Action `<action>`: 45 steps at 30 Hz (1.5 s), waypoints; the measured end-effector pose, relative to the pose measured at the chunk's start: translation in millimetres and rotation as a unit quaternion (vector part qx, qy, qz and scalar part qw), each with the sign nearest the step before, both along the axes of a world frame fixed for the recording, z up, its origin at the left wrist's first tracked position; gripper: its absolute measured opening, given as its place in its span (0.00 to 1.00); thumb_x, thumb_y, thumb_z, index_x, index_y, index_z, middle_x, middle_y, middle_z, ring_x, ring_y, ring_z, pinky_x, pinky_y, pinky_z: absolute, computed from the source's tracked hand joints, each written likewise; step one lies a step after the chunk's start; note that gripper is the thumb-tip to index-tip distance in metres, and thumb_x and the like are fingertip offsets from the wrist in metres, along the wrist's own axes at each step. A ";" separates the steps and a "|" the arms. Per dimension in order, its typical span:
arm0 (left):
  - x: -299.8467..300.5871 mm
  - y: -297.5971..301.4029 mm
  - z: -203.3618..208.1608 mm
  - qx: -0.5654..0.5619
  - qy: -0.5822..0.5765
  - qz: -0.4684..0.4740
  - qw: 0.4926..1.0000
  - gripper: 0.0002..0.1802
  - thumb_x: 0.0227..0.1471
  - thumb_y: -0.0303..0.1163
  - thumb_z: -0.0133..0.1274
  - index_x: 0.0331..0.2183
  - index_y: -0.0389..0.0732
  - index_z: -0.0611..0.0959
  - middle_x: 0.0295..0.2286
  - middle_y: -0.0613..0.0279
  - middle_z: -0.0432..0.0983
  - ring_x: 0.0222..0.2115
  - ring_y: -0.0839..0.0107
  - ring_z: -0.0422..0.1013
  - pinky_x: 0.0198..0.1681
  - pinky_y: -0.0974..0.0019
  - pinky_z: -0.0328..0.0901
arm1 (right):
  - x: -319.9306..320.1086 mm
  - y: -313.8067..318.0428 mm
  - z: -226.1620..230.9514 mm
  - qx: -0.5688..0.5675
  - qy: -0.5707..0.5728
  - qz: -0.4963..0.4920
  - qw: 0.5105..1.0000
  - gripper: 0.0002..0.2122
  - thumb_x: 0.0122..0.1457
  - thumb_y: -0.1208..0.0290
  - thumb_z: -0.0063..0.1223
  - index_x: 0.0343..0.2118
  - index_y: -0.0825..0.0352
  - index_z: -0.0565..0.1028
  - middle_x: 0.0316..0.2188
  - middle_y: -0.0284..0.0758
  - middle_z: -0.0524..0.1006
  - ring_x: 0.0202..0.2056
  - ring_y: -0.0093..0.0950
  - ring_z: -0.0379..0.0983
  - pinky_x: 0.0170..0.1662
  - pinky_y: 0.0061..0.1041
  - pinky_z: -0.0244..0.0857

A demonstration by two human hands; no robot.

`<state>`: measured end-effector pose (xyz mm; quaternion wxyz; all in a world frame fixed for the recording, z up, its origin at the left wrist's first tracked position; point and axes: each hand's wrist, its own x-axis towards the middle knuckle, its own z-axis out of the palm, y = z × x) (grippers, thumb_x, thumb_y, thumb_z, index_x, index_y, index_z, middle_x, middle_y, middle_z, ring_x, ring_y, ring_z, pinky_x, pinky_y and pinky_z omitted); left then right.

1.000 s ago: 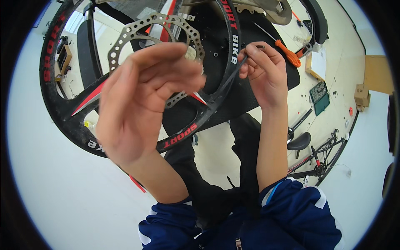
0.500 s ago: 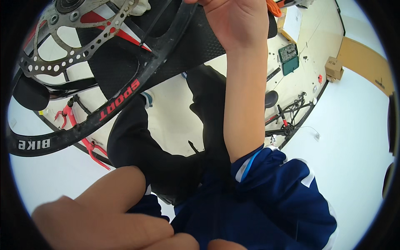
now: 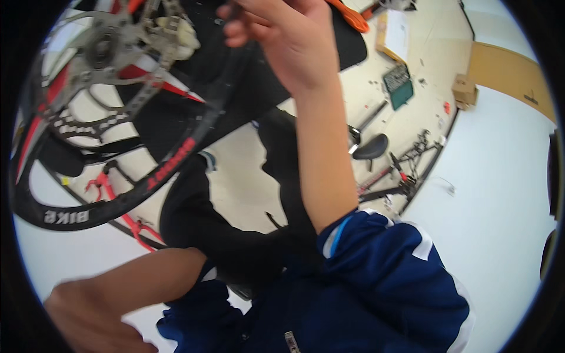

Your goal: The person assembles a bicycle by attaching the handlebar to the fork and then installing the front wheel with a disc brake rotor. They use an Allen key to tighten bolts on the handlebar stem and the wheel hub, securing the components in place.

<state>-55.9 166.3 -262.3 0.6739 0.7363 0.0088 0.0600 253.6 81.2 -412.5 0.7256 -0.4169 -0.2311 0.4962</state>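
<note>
A black bicycle wheel (image 3: 126, 197) with red-and-white spokes and printed lettering fills the upper left, tilted. At its centre sit a hub and a perforated metal disc (image 3: 97, 126). My right hand (image 3: 288, 44) is at the wheel's upper right edge, fingers curled around the dark rim; motion blurs the fingertips. Beside the hub lies an off-white thing (image 3: 187, 40), like cloth or a glove; I cannot tell which. My left hand (image 3: 97, 329) is low at the left, away from the wheel, blurred and cut off by the frame, its fingers hidden.
Beneath the wheel is a black textured surface (image 3: 265, 82). An orange cord (image 3: 355, 22) lies at its far right. Across the floor are an open green case (image 3: 401, 94), cardboard boxes (image 3: 464, 89), a black saddle (image 3: 372, 147), a dark bike frame (image 3: 406, 185) and a red frame part (image 3: 109, 191).
My right hand has come lower and left, showing more of its fingers. My left hand has drawn back leftward from the lower middle. The wheel appears lower, with its hub in fuller view.
</note>
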 end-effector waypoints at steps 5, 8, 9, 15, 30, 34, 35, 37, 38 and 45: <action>59.2 -25.1 -25.1 0.139 0.040 0.341 0.929 0.05 0.46 0.17 0.56 0.29 0.33 0.82 0.18 0.67 0.73 0.18 0.81 0.69 0.22 0.80 0.59 | -14.6 -7.0 25.8 0.109 -0.080 -0.105 0.985 0.09 0.59 0.73 0.59 0.37 0.75 0.77 0.29 0.44 0.81 0.25 0.27 0.79 0.30 0.24 0.76; 86.2 -22.4 -41.2 0.154 0.105 0.387 0.903 0.13 0.45 0.16 0.60 0.37 0.32 0.84 0.20 0.67 0.76 0.19 0.84 0.68 0.22 0.80 0.57 | -28.2 -8.2 42.1 0.109 -0.170 -0.193 0.960 0.07 0.60 0.77 0.58 0.37 0.75 0.75 0.30 0.45 0.81 0.27 0.27 0.80 0.32 0.23 0.76; 86.5 -22.4 -42.6 0.189 0.099 0.397 0.893 0.14 0.44 0.18 0.64 0.37 0.32 0.84 0.20 0.67 0.76 0.20 0.85 0.68 0.22 0.81 0.57 | -38.3 -5.4 44.2 0.129 -0.168 -0.194 0.958 0.06 0.59 0.80 0.57 0.37 0.75 0.75 0.30 0.45 0.81 0.28 0.26 0.80 0.33 0.23 0.77; 83.4 -19.8 -82.0 0.269 0.054 0.532 0.801 0.14 0.44 0.18 0.67 0.37 0.35 0.86 0.18 0.71 0.74 0.17 0.89 0.65 0.20 0.84 0.55 | -69.8 8.9 28.3 0.142 -0.279 -0.228 0.922 0.05 0.61 0.79 0.55 0.37 0.76 0.74 0.33 0.48 0.80 0.27 0.31 0.81 0.33 0.28 0.76; 90.7 -11.5 -96.3 0.347 0.014 0.539 0.768 0.14 0.42 0.20 0.67 0.36 0.37 0.87 0.20 0.70 0.75 0.16 0.89 0.63 0.18 0.83 0.54 | -74.9 10.5 25.6 0.180 -0.226 -0.217 0.932 0.06 0.57 0.86 0.57 0.36 0.76 0.74 0.32 0.44 0.81 0.31 0.27 0.81 0.36 0.23 0.77; 98.9 -6.8 -99.5 0.386 -0.046 0.509 0.768 0.12 0.45 0.19 0.64 0.36 0.39 0.88 0.21 0.67 0.77 0.17 0.85 0.66 0.18 0.82 0.57 | -79.3 10.5 23.5 0.196 -0.261 -0.196 0.925 0.09 0.52 0.88 0.61 0.36 0.77 0.75 0.34 0.44 0.81 0.34 0.28 0.81 0.39 0.24 0.77; 99.6 -5.8 -100.2 0.392 -0.057 0.505 0.767 0.12 0.46 0.19 0.63 0.36 0.39 0.88 0.22 0.67 0.78 0.17 0.84 0.67 0.18 0.82 0.58 | -79.3 10.6 23.3 0.189 -0.285 -0.196 0.919 0.10 0.51 0.88 0.62 0.36 0.77 0.76 0.34 0.44 0.81 0.34 0.28 0.81 0.40 0.25 0.77; 98.8 -4.3 -105.6 0.401 -0.074 0.501 0.763 0.11 0.47 0.19 0.62 0.35 0.40 0.88 0.24 0.65 0.80 0.18 0.84 0.68 0.19 0.82 0.60 | -76.7 10.3 21.8 0.193 -0.297 -0.178 0.918 0.10 0.50 0.89 0.63 0.36 0.77 0.77 0.34 0.44 0.81 0.35 0.29 0.81 0.41 0.25 0.77; 98.9 -4.7 -106.3 0.397 -0.073 0.505 0.763 0.11 0.47 0.19 0.62 0.35 0.39 0.88 0.25 0.65 0.81 0.18 0.84 0.69 0.19 0.81 0.61 | -75.6 10.4 21.1 0.196 -0.303 -0.169 0.917 0.11 0.49 0.89 0.64 0.36 0.77 0.78 0.34 0.44 0.81 0.36 0.29 0.81 0.42 0.26 0.76; 103.4 -11.4 -105.4 0.339 -0.060 0.570 0.746 0.08 0.41 0.21 0.64 0.28 0.41 0.87 0.25 0.66 0.81 0.20 0.73 0.74 0.22 0.75 0.66 | -70.6 11.3 28.2 0.199 -0.310 -0.114 0.923 0.11 0.49 0.89 0.63 0.37 0.78 0.79 0.35 0.45 0.82 0.38 0.30 0.80 0.44 0.27 0.75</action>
